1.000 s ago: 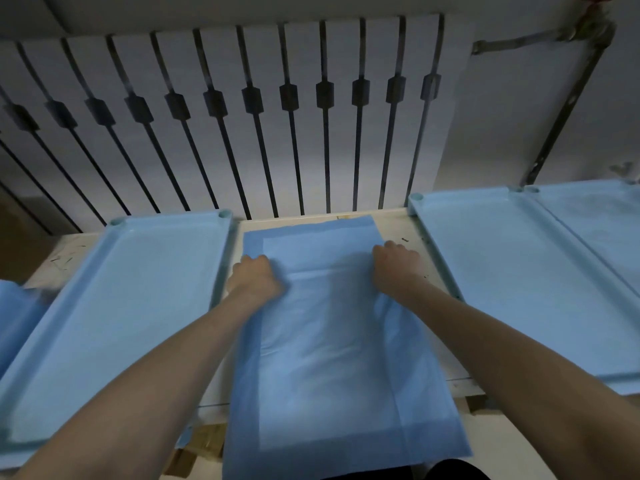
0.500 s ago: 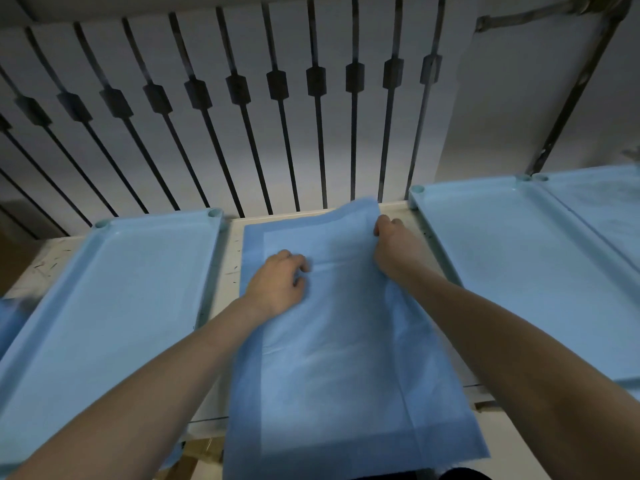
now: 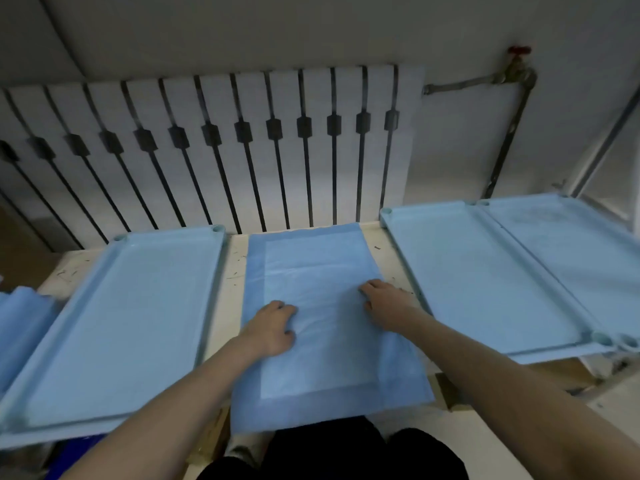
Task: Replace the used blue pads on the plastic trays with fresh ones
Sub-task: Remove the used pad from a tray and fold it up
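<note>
Between left tray [image 3: 166, 234] and right tray [image 3: 401, 237] on the table [image 3: 235, 261], spotted the blue pad [image 3: 311, 258] flat, near end overhanging. Had left hand [image 3: 272, 329] and right hand [image 3: 386, 303] on it, fingers [image 3: 288, 310] bent; couldn't tell pinching from pressing. Could've dragged it off with one uneven tug.

Left hand [image 3: 272, 329], right hand [image 3: 388, 304], bare forearms [image 3: 173, 403], black trousers [image 3: 329, 452] at the knees

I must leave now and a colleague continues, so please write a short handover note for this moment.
Left hand: on the blue pad, fingers bent; a pinch cannot be confirmed. Right hand: flat on the same pad.
The pad lies spread on the table, between the left tray and the two right trays.
Done: pad unfolded. Left: lay it in a tray; whether the trays are lined is unclear.
</note>
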A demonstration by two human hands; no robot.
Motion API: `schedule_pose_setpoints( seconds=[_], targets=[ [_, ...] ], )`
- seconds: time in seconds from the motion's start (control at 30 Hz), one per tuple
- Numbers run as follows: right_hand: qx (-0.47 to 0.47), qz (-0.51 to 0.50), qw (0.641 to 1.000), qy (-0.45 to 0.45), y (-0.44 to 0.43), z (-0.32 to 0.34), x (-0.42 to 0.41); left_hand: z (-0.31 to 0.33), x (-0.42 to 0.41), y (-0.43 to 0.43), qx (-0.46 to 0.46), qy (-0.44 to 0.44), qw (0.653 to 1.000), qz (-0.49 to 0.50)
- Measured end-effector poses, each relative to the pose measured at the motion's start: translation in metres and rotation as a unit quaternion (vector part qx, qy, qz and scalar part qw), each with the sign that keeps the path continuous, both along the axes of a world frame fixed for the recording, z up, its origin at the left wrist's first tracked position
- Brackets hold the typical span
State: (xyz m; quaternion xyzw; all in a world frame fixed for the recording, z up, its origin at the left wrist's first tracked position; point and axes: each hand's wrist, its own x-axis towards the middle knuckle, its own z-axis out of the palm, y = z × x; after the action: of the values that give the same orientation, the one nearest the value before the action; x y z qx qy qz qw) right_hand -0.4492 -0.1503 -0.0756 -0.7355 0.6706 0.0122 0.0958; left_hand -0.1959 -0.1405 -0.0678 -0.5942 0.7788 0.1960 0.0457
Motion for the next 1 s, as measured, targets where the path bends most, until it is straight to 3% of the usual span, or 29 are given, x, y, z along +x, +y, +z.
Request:
schedule_pose_setpoints(
  seconds=[0.17, 0.27, 0.37, 0.43, 0.6, 0.7, 0.83, 0.93, 1.0],
  targets=[
    [0.007, 0.041, 0.993, 0.115, 0.048, 0.019, -0.013, 0.018, 0.021, 0.034, 0.028, -0.076, 0.995, 0.065],
    [-0.025, 0.093, 0.990, 0.106, 0.070, 0.028, -0.012, 0.026, 0.016, 0.058, -0.006, -0.129, 0.989, 0.067],
    [0.008, 0.192, 0.981, 0.028, 0.090, 0.027, -0.011, 0.022, 0.003, 0.077, -0.046, -0.050, 0.997, 0.024],
    [0.034, 0.203, 0.978, 0.036, 0.105, 0.023, -0.014, 0.014, -0.005, 0.089, -0.021, 0.003, 1.000, -0.016],
    [0.046, 0.181, 0.959, 0.212, 0.129, 0.014, -0.025, 0.014, -0.005, 0.105, -0.009, -0.058, 0.997, 0.044],
    [0.027, 0.173, 0.948, 0.265, 0.137, 0.009, -0.022, 0.025, -0.010, 0.113, -0.005, -0.120, 0.988, 0.100],
    [-0.034, 0.174, 0.956, 0.235, 0.141, 0.003, -0.026, 0.022, -0.026, 0.118, -0.023, -0.106, 0.993, 0.053],
    [-0.144, 0.215, 0.955, 0.149, 0.141, -0.003, -0.033, 0.011, -0.040, 0.119, -0.043, -0.047, 0.998, -0.021],
    [-0.181, 0.222, 0.952, 0.106, 0.141, -0.002, -0.035, 0.008, -0.047, 0.120, -0.037, -0.061, 0.997, -0.032]
  ],
)
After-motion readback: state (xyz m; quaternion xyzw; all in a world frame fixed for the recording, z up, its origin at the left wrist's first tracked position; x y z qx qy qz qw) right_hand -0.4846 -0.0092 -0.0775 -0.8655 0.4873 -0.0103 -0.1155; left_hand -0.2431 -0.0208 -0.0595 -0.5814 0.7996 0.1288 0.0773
